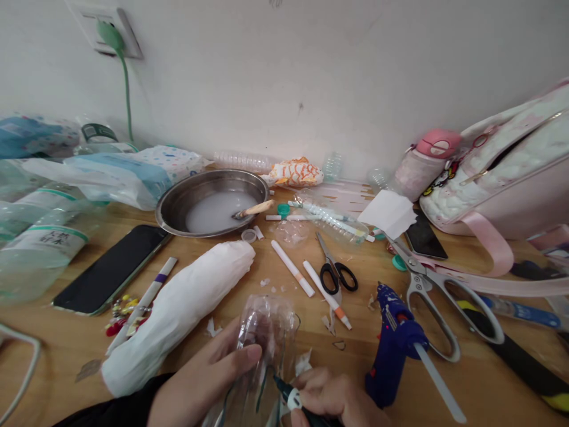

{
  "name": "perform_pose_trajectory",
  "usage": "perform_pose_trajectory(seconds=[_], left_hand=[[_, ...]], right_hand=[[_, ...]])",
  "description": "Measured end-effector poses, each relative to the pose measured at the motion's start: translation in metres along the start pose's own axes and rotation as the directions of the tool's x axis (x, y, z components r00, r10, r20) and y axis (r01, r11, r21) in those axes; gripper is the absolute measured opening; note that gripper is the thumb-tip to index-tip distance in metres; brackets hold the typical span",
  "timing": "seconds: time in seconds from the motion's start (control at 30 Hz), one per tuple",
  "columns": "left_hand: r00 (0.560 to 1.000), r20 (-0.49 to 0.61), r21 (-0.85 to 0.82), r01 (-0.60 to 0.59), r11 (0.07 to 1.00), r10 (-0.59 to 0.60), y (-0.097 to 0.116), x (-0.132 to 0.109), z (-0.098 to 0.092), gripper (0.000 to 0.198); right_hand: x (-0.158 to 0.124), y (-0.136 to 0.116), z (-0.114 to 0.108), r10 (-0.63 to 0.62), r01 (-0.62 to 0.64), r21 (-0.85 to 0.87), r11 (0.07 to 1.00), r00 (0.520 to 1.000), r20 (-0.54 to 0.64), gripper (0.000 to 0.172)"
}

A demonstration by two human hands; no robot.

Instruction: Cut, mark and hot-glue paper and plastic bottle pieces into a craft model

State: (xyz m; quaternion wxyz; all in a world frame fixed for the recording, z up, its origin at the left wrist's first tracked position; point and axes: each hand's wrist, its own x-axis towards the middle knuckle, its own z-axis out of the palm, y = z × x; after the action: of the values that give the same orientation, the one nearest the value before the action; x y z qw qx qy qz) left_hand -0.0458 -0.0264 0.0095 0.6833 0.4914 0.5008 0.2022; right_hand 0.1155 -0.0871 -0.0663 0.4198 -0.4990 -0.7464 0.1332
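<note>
My left hand point(217, 373) is wrapped round a piece of clear plastic bottle point(267, 314) at the front of the table, thumb on its near side. Dark lines are drawn on the plastic. My right hand point(333, 394) grips a dark marker point(291, 396), whose tip meets the plastic. The lower part of the bottle piece runs out of the frame. Just beyond my left hand lies a long white paper-wrapped form point(186, 302). A blue hot glue gun point(393, 344) with a glue stick in it is to the right of my right hand.
A metal bowl point(164, 219) of cloudy liquid with a brush point(253, 209) stands at the back. Black-handled scissors point(331, 270), large metal shears point(427, 284), white markers point(291, 267), a phone point(113, 267), plastic bottles point(48, 231), an orange-patterned fish shape point(296, 173) and a pink bag point(502, 178) lie around.
</note>
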Motion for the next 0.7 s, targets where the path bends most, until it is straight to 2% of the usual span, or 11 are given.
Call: perform_pose_trajectory(seconds=[0.2,0.33,0.43,0.57,0.7], left_hand=[[1.0,-0.02,0.015,0.013,1.0,-0.013,0.0,-0.002,-0.001,0.037],[1.0,-0.009,0.039,-0.009,0.999,0.01,0.0,0.0,0.0,0.035],[1.0,-0.01,0.033,-0.012,0.999,0.012,-0.001,0.001,-0.001,0.032],[0.999,-0.015,0.032,-0.033,0.999,0.033,-0.002,0.001,-0.001,0.031],[0.999,0.008,-0.01,-0.045,0.999,0.045,-0.003,0.001,0.0,0.03]], right_hand=[[-0.006,0.005,-0.001,0.012,-0.011,0.046,0.999,1.0,-0.021,0.025],[-0.008,0.009,0.021,0.031,-0.033,0.015,0.999,0.993,0.115,0.035],[-0.014,0.013,0.031,0.058,-0.054,-0.028,0.998,0.984,0.169,0.031],[-0.023,0.016,0.026,0.085,-0.075,-0.051,0.996,0.972,0.221,0.015],[-0.024,0.014,0.023,0.109,-0.102,-0.04,0.994,0.951,0.291,0.021]])
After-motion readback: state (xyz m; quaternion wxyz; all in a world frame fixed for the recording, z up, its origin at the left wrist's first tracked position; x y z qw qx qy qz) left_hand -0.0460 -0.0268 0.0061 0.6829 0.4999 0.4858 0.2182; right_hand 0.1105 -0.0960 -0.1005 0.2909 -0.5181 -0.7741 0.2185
